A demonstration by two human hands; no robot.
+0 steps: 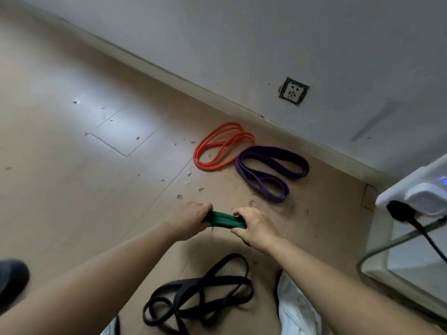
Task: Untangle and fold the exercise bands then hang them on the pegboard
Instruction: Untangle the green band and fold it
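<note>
Fingers of left hand (pixel 191 215) and right hand (pixel 254 226) curl around folded green band (pixel 223 220).

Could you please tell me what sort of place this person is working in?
Probably a room in a home or flat: a pale wood-look floor, a plain wall with a socket set low in it, and a purple exercise band lying on the floor.

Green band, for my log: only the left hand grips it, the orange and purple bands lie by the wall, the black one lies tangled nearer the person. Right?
Not quite: the head view shows both hands gripping the green band, left hand at one end, right hand at the other. The orange band, purple band and black band lie as you said.
</note>
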